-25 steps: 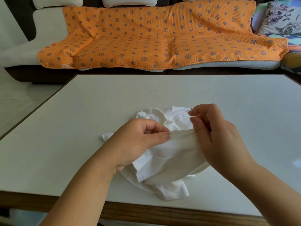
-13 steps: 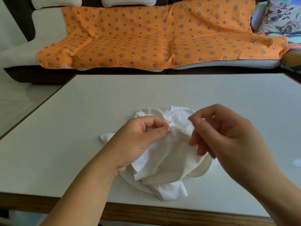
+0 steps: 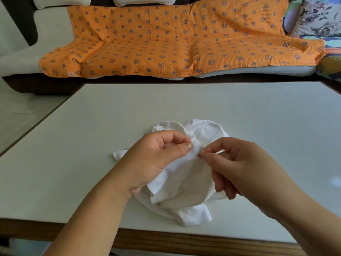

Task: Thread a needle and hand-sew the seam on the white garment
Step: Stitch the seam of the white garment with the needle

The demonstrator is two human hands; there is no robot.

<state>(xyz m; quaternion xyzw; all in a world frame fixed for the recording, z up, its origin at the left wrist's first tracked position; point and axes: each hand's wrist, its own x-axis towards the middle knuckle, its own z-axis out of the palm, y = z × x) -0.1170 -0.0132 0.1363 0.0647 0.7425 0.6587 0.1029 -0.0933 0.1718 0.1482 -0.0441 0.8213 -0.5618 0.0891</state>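
Right hand (image 3: 245, 169) has been brought against the white garment (image 3: 188, 182), the needle (image 3: 201, 149) pinched in it. The cloth is gripped by the left hand (image 3: 155, 159), bunched between both near the table's (image 3: 92, 126) near edge.

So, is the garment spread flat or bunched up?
Bunched up: the garment lies in crumpled folds on the table, the left hand pinching one fold, the right hand pinching the needle.

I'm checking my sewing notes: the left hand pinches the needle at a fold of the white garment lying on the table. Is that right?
Not quite: the head view shows the right hand pinching the needle, while the left hand grips the fold. The white garment does lie on the table.
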